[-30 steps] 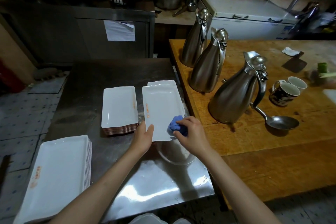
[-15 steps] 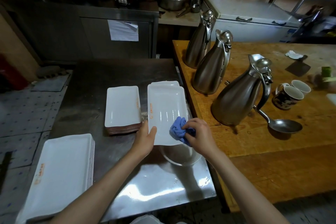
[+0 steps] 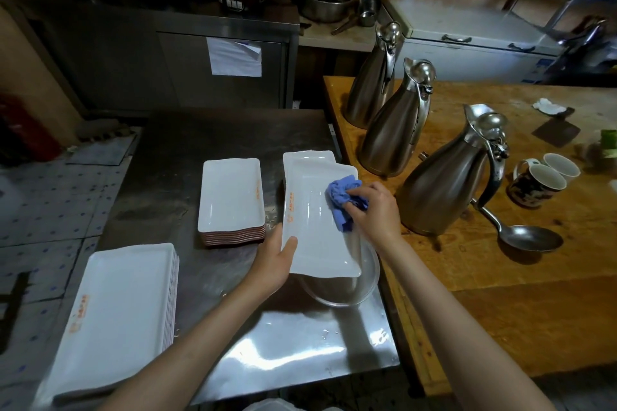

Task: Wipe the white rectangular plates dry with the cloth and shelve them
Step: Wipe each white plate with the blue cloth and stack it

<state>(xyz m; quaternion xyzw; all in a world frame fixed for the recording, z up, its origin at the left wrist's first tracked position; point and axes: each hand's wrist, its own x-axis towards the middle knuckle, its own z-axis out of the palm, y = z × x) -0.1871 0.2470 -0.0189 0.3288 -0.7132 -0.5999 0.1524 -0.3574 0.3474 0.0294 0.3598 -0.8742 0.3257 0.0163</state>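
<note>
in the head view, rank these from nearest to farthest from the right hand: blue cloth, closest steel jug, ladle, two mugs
Measured from the right hand:
1. Blue cloth: in its grip, on the held plate.
2. Closest steel jug: just to its right on the wooden table.
3. Ladle: past the jug, to the right.
4. Two mugs: farthest right, beyond the jug's handle.

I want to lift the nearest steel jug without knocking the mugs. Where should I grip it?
Grip the nearest steel jug by its curved handle, coming from the right side where the handle faces, probably from slightly above, since the mugs stand just beyond it.
</note>
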